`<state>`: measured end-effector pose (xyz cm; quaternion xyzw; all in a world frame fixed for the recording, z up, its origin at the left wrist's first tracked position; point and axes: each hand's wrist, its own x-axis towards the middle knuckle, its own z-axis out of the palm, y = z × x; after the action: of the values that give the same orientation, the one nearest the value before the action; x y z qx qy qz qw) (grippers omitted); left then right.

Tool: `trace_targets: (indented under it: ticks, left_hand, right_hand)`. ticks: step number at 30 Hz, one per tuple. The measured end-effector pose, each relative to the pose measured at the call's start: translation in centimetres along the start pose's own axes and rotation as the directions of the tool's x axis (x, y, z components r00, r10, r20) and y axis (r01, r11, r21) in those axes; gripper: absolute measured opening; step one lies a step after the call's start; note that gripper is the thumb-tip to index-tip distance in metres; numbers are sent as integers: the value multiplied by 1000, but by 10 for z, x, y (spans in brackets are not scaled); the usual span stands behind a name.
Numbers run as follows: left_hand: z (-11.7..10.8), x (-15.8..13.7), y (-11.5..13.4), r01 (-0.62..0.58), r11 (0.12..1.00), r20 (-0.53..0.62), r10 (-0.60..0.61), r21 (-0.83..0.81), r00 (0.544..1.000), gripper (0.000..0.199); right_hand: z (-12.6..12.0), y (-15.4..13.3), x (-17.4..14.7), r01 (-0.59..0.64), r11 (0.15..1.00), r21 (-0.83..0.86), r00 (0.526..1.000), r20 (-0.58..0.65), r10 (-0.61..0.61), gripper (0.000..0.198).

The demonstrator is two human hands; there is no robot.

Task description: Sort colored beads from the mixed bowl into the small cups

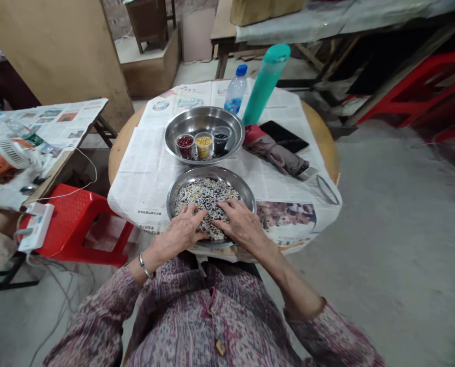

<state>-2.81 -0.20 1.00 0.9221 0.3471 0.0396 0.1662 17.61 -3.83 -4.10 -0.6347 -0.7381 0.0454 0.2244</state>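
Observation:
A round steel basin (249,196) stands close in front of me, its bottom covered with mixed grains and beans (208,196), mostly white and black with some yellow and red. My left hand (187,224) rests on the near left of the mix, fingers spread. On the near right, my right hand (241,219) touches the mix with its fingers apart. Just behind is a second steel basin (170,133). Inside it stand three clear cups: one of red beans (185,147), one of yellow beans (203,147) and one of black beans (220,142).
Newspaper (135,163) covers the round table. Behind the basins stand a water bottle (235,92) and a teal bottle (266,84); a folded umbrella (277,153) and a dark tablet (284,135) lie to the right. A red stool (78,224) with a power strip (36,227) is at left.

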Motion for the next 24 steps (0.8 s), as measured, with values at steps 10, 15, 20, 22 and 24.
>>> trace_targets:
  ticks: [10,15,20,22,24]
  left_hand:
    - [16,61,-6,-66,988,-153,44,-142,987,25]
    - [-4,65,-13,50,998,-98,-45,48,994,65]
    - [1,65,-13,18,1000,19,-18,17,1000,44]
    - [6,69,-10,-8,1000,23,8,-20,1000,27]
    - [10,73,-6,-9,998,28,10,-54,1000,24]
  right_hand:
    - [19,3,4,-13,973,232,973,-223,66,42]
    - [15,-5,3,-94,972,214,938,-308,158,47]
    - [16,-7,3,-107,967,230,926,-331,181,48]
    - [17,-6,3,-104,965,241,921,-344,185,48]
    - [17,-5,3,-102,961,258,914,-358,193,47]
